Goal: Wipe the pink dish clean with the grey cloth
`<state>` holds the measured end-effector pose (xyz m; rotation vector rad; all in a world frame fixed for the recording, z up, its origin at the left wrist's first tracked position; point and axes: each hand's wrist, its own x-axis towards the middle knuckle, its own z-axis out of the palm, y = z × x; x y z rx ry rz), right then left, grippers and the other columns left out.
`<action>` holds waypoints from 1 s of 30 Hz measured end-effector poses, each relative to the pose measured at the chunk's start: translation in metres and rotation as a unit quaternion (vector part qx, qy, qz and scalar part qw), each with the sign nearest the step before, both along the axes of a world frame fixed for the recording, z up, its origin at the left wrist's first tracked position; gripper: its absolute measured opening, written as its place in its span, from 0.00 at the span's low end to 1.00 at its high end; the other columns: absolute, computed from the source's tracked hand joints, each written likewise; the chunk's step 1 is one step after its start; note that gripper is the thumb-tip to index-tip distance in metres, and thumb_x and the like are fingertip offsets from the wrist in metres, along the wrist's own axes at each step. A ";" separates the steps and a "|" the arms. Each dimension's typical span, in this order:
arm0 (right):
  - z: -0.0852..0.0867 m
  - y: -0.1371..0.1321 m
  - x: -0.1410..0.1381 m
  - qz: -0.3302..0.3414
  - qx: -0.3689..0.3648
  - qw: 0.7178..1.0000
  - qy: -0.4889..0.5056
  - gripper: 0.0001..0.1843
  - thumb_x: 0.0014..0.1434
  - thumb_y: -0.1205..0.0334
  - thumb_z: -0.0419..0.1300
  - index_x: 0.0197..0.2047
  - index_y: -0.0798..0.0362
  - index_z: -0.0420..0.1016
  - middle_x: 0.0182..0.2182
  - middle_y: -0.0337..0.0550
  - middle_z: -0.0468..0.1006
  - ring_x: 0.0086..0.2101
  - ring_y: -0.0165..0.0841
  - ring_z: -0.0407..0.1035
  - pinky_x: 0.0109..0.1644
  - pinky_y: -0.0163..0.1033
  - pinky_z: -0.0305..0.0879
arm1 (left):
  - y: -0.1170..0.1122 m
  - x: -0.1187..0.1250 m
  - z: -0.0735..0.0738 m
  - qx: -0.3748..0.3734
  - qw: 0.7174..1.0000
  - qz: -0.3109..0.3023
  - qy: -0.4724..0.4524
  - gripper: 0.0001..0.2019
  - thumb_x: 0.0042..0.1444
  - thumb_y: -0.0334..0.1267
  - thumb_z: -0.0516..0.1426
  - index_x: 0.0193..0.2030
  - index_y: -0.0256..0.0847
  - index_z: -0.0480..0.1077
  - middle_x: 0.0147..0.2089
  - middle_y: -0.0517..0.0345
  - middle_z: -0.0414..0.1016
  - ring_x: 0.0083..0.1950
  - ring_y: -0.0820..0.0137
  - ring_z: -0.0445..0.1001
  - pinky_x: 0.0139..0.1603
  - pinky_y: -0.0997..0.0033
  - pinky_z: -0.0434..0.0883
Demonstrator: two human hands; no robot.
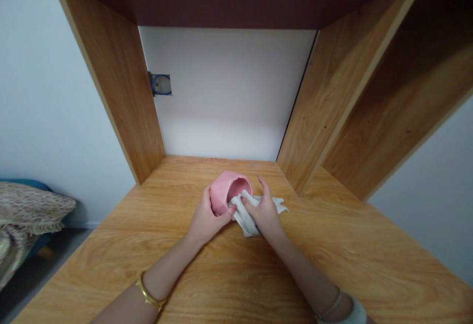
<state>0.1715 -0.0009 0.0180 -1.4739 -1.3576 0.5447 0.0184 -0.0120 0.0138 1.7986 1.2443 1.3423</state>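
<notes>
A pink faceted cup [223, 193] lies tipped on its side on the wooden desk [236, 270], its mouth turned toward the right. My left hand [205, 219] is wrapped round the cup's lower side and holds it. My right hand [264, 210] grips a crumpled white cloth [245, 218], and part of the cloth is pushed against the cup's rim and into its opening. The two hands nearly touch at the cup's mouth.
Wooden side panels [118, 87] rise left and right of the desk recess, with a white back wall [229, 92] and a blue socket box [160, 84]. A second open compartment [402, 97] lies to the right. A patterned blanket [25, 215] lies at far left.
</notes>
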 end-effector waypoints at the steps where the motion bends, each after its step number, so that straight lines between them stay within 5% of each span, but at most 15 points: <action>1: 0.001 0.000 0.002 -0.006 -0.002 1.000 -0.020 0.39 0.45 0.56 0.57 0.59 0.59 0.50 0.22 0.35 0.70 0.19 0.32 0.63 0.26 0.36 0.60 | 0.000 0.000 -0.001 0.003 1.000 0.004 0.012 0.29 0.47 0.46 0.59 0.53 0.37 0.54 0.47 0.50 0.68 0.46 0.64 0.69 0.45 0.65 0.68; 6: 0.002 0.002 0.012 0.004 0.037 0.998 -0.055 0.37 0.47 0.55 0.57 0.59 0.58 0.52 0.29 0.41 0.73 0.22 0.32 0.64 0.30 0.37 0.60 | 0.004 0.001 -0.006 -0.010 0.999 0.034 0.001 0.25 0.46 0.45 0.58 0.50 0.36 0.59 0.45 0.50 0.70 0.44 0.64 0.71 0.42 0.65 0.70; 9: -0.001 0.003 0.014 0.033 0.030 0.998 -0.048 0.35 0.48 0.53 0.56 0.59 0.55 0.53 0.27 0.39 0.73 0.23 0.33 0.65 0.30 0.37 0.60 | 0.009 0.003 -0.008 -0.079 0.993 0.035 -0.075 0.23 0.49 0.46 0.56 0.48 0.36 0.59 0.38 0.53 0.72 0.25 0.72 0.72 0.23 0.72 0.71; 12: -0.006 0.004 0.014 0.042 0.018 0.997 -0.061 0.34 0.50 0.52 0.54 0.59 0.57 0.52 0.20 0.34 0.68 0.21 0.33 0.63 0.27 0.36 0.58 | 0.016 0.001 -0.009 -0.141 0.971 0.037 -0.190 0.24 0.45 0.49 0.58 0.44 0.36 0.60 0.25 0.61 0.71 0.11 0.78 0.63 0.09 0.79 0.60; 17: -0.016 0.008 0.013 0.013 0.059 0.991 -0.121 0.30 0.51 0.53 0.53 0.56 0.57 0.56 0.23 0.36 0.67 0.26 0.34 0.65 0.30 0.36 0.59 | 0.028 -0.007 -0.009 -0.160 0.928 0.058 -0.331 0.19 0.41 0.52 0.58 0.28 0.37 0.61 0.12 0.70 0.60 0.09 0.81 0.57 0.09 0.82 0.54; 22: -0.014 0.013 0.025 -0.030 0.107 0.973 -0.204 0.18 0.51 0.57 0.53 0.45 0.53 0.68 0.35 0.46 0.70 0.38 0.38 0.65 0.42 0.42 0.60 | 0.032 -0.014 -0.007 -0.178 0.896 0.048 -0.403 0.20 0.41 0.56 0.56 0.25 0.39 0.60 0.13 0.72 0.58 0.11 0.83 0.53 0.11 0.82 0.51; 27: -0.003 0.016 0.049 -0.130 0.013 0.938 -0.321 0.14 0.52 0.62 0.51 0.41 0.52 0.72 0.38 0.49 0.71 0.43 0.41 0.63 0.44 0.44 0.57 | 0.031 -0.014 -0.003 -0.189 0.885 0.041 -0.423 0.20 0.40 0.56 0.57 0.25 0.39 0.60 0.13 0.71 0.59 0.11 0.83 0.53 0.12 0.82 0.51; 30: -0.001 0.017 0.057 -0.116 -0.054 0.932 -0.340 0.13 0.53 0.64 0.51 0.38 0.54 0.73 0.36 0.48 0.73 0.40 0.39 0.65 0.42 0.40 0.57 | 0.030 -0.013 -0.004 -0.195 0.886 0.037 -0.418 0.20 0.40 0.55 0.58 0.25 0.38 0.61 0.13 0.70 0.59 0.11 0.82 0.53 0.12 0.82 0.50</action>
